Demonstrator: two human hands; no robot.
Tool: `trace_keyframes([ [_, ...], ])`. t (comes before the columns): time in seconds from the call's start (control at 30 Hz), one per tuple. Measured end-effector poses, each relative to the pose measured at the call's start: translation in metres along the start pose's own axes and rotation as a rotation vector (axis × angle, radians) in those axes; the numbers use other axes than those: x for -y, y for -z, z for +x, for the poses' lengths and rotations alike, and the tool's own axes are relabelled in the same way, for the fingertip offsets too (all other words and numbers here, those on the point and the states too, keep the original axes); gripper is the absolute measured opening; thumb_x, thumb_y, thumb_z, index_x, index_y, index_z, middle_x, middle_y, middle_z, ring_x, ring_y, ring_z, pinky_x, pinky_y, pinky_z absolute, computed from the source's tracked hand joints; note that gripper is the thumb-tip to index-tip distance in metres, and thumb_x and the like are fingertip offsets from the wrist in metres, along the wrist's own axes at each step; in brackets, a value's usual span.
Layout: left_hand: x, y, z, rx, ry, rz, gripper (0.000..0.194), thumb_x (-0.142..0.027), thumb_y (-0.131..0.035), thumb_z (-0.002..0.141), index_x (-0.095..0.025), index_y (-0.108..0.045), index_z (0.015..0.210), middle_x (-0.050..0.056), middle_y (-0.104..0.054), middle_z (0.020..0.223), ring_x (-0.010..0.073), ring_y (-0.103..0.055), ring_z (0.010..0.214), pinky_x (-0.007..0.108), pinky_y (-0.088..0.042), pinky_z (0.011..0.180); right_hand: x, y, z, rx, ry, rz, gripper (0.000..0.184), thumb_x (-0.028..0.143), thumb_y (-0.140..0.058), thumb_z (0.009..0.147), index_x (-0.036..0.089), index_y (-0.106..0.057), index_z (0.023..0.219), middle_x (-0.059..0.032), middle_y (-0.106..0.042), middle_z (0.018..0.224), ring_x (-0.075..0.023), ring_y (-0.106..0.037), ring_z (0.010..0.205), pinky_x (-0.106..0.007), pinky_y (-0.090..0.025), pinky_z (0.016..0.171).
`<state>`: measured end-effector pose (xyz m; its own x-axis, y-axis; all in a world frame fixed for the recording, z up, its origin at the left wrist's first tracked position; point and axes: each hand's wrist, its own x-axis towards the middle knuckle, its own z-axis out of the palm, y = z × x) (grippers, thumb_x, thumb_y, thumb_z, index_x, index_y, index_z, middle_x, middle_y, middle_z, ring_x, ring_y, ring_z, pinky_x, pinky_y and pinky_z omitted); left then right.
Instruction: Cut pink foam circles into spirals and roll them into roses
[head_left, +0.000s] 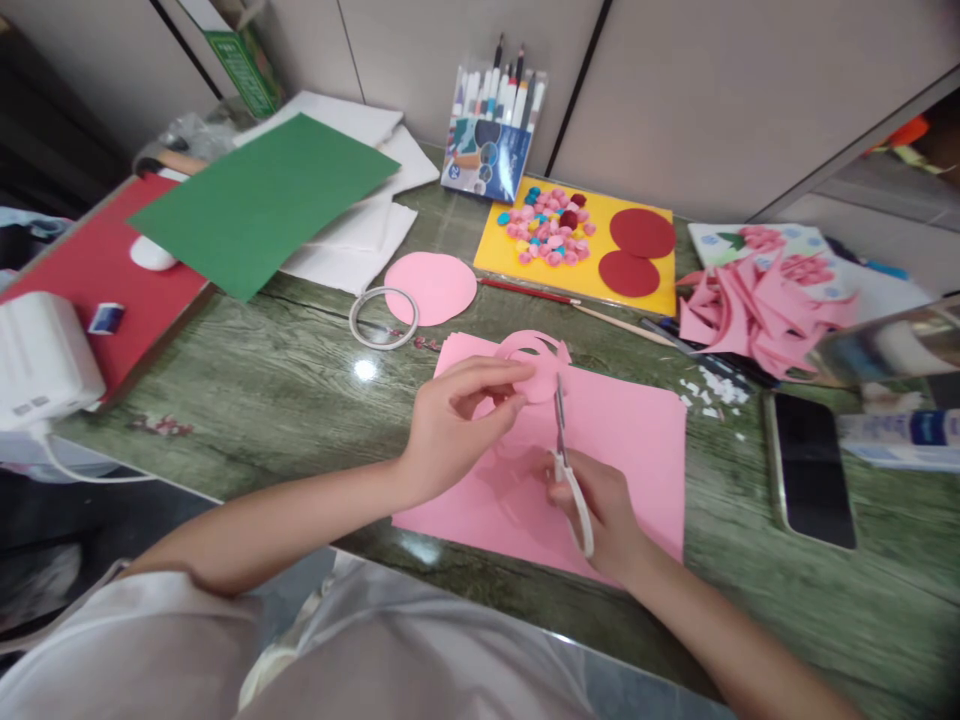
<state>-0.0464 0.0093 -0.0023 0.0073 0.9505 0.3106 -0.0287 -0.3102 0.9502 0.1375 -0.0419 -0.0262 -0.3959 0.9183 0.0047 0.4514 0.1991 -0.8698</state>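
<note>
My left hand (466, 425) pinches a small rounded piece of pink paper (541, 384) between thumb and fingers. A curled pink strip (529, 340) hangs off the far side of that piece. In my right hand (600, 500) is a pair of scissors (559, 425) with white handles, its blades pointing away from me along the right edge of the piece. Both hands are above a larger pink sheet (645, 440) lying on the table. Beyond my left hand rest a pale ring (361, 338) and a rounded pink paper cutout (439, 290).
A yellow sheet (502, 258) carries small paper balls (551, 225) and two red circles (642, 232). Pink scraps (765, 315) and a phone (814, 470) lie right. Green paper (270, 200), red paper (97, 270) and a white charger (49, 355) occupy the left. Markers (495, 135) stand behind.
</note>
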Motion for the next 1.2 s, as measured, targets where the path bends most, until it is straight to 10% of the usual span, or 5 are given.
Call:
trace_keyframes([
  [1.2, -0.0008, -0.0006, -0.0002, -0.001, 0.007, -0.016, 0.028, -0.005, -0.06, 0.071, -0.022, -0.069, 0.092, 0.004, -0.067, 0.09, 0.0123, -0.061, 0.08, 0.025, -0.053, 0.069, -0.0006, -0.0003, -0.0009, -0.005, 0.013, -0.023, 0.034, 0.045, -0.038, 0.088, 0.018, -0.059, 0.09, -0.0028, -0.059, 0.07, -0.0148, -0.055, 0.059, -0.027, -0.045, 0.057],
])
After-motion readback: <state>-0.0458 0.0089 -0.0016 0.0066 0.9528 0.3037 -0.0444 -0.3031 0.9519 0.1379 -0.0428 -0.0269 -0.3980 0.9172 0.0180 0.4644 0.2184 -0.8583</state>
